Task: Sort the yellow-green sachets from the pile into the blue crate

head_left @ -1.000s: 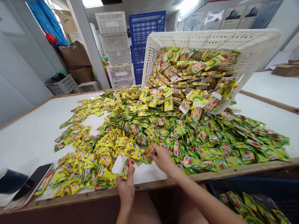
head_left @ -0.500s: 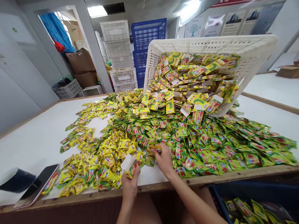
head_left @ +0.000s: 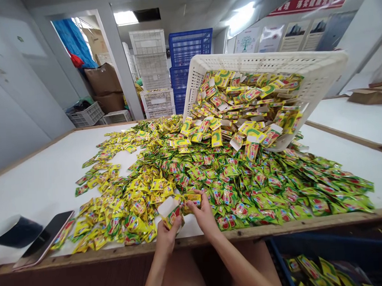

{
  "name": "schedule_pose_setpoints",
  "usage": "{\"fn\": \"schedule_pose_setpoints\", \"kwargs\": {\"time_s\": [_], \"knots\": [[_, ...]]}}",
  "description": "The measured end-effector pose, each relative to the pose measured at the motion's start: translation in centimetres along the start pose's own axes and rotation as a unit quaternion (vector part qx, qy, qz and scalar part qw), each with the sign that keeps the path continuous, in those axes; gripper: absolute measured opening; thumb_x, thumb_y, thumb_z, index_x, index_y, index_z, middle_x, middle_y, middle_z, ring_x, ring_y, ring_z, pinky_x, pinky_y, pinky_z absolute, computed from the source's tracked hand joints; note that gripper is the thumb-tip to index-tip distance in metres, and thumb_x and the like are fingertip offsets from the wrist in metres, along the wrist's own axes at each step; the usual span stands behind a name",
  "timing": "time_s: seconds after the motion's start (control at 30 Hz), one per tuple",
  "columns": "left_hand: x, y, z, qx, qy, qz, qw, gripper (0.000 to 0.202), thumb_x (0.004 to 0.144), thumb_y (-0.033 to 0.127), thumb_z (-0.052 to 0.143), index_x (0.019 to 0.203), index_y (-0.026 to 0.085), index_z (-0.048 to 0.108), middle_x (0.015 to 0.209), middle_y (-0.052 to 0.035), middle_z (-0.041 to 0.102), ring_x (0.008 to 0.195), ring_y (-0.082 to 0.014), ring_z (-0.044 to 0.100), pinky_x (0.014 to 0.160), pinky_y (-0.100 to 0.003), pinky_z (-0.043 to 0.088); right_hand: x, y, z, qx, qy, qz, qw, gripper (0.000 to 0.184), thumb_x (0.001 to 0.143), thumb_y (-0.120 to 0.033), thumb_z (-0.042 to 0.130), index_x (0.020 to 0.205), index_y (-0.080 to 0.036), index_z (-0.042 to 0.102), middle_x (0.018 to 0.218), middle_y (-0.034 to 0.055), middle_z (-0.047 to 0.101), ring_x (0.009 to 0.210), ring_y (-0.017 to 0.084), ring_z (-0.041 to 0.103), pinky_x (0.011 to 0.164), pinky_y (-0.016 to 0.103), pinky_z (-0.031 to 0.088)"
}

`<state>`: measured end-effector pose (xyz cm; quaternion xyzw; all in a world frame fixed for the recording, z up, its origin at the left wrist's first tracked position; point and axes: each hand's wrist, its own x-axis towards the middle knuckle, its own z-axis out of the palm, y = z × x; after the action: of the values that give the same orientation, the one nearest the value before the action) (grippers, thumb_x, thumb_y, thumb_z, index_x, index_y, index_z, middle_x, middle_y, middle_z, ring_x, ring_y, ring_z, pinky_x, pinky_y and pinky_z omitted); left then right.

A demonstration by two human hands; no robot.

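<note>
In the head view, my left hand (head_left: 168, 235) is closed around a small yellow and green carton (head_left: 170, 211) whose white end flap stands up. Just to its right, my right hand (head_left: 205, 215) pinches a small yellow packet (head_left: 194, 198) beside the carton; my fingers partly cover it. Beyond and to the left of my hands lies a heap of yellow packets (head_left: 138, 201). Green packets with red print (head_left: 270, 186) spread in a pile to the right. Many more cartons (head_left: 249, 95) fill a tilted white plastic basket (head_left: 270, 58) over the back of the pile.
A dark cup (head_left: 18, 232) lies near the left front edge beside a phone (head_left: 50, 233). Below the table's wooden edge (head_left: 304, 223), at right, a blue bin (head_left: 278, 258) holds filled cartons. White crates (head_left: 150, 59) and blue crates (head_left: 190, 49) are stacked behind.
My right hand has moved left with the packet, closer to the carton. My left hand has shifted slightly right, still holding the carton.
</note>
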<state>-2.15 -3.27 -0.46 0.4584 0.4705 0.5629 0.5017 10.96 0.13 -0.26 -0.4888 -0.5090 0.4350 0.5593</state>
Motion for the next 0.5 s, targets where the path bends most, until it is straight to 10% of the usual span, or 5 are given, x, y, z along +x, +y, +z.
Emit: {"fn": "schedule_pose_setpoints", "kwargs": {"time_s": [0.17,0.33,0.5], "knots": [[0.7,0.6,0.4,-0.031,-0.007,-0.039,0.999,0.033,0.066,0.04,0.066,0.082,0.011,0.067,0.077,-0.0093,0.071,0.075,-0.0217,0.065,0.073,-0.033,0.049,1.3,-1.2,-2.8,-0.077,-0.08,0.003,0.994,0.019,0.071,-0.028,0.057,0.087,-0.017,0.057,0.084,0.0051,0.064,0.079,0.021,0.059,0.074,0.037,0.047],[1.7,0.1,1.8,0.021,-0.129,-0.074,0.989,0.03,0.066,0.04,0.067,0.072,0.011,0.064,0.058,-0.0044,0.064,0.053,-0.0149,0.059,0.055,-0.025,0.045,3.1,-5.4,-3.9,-0.088,-0.103,-0.079,0.988,0.018,0.079,-0.023,0.047,0.096,-0.019,0.052,0.087,0.0023,0.061,0.081,0.016,0.057,0.073,0.029,0.045],[1.7,-0.1,2.5,0.02,-0.167,-0.11,0.979,0.031,0.069,0.042,0.063,0.069,0.011,0.062,0.057,-0.0032,0.062,0.051,-0.0137,0.058,0.052,-0.023,0.044,3.8,-6.8,-3.1,-0.286,-0.221,-0.154,0.919,0.015,0.075,-0.008,0.045,0.084,-0.018,0.052,0.081,0.0019,0.057,0.077,0.015,0.052,0.072,0.026,0.041]]}}
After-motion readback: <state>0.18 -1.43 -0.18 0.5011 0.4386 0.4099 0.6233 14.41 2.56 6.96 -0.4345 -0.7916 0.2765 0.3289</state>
